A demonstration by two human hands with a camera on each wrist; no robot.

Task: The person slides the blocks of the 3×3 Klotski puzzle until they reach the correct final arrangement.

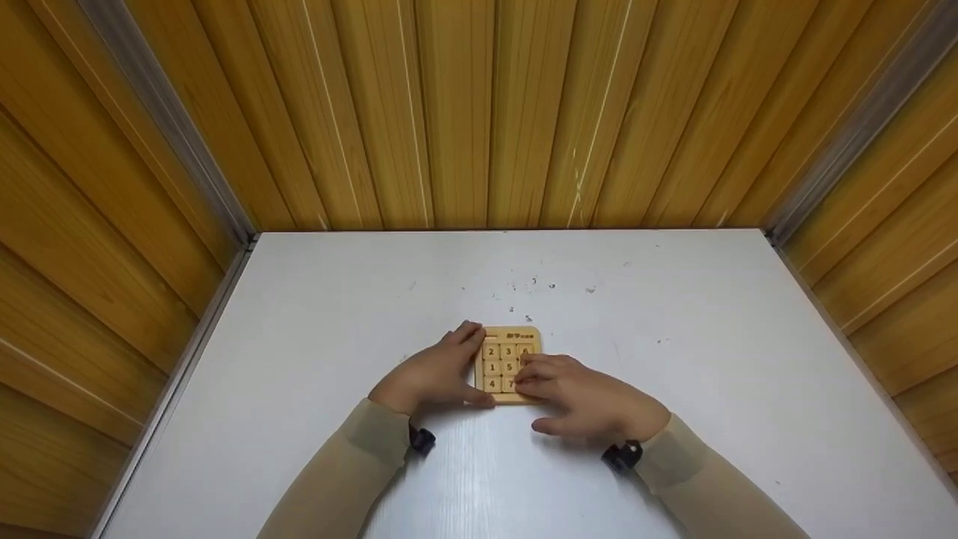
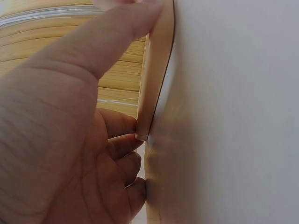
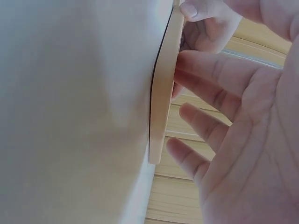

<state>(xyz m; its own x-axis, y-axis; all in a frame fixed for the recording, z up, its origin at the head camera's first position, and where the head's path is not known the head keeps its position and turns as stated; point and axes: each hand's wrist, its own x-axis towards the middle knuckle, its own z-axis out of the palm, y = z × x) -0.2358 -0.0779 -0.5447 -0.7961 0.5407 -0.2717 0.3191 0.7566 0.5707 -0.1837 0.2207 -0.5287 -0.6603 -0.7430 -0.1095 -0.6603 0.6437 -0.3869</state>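
A square wooden number sliding puzzle [image 1: 513, 399] lies flat on the white table. Its visible tiles read 2, 3, 6 on top, 1, 5 in the middle and 4, 7 below; fingers cover the lower right part. My left hand [image 1: 441, 370] holds the left side, thumb at the near corner and fingers at the far one. In the left wrist view, the thumb presses the puzzle's edge [image 2: 156, 70]. My right hand [image 1: 584, 393] reaches over the right side, its fingertips on the tiles and its thumb apart. The right wrist view shows those fingers [image 3: 219, 70] loosely extended above the puzzle.
The white table [image 1: 337, 292] has small dark marks beyond the puzzle. Wood-patterned panels [image 1: 456, 112] stand at the back and both sides, with metal strips [image 1: 179, 127] at the corners. A dark band [image 1: 623, 455] sits on each wrist.
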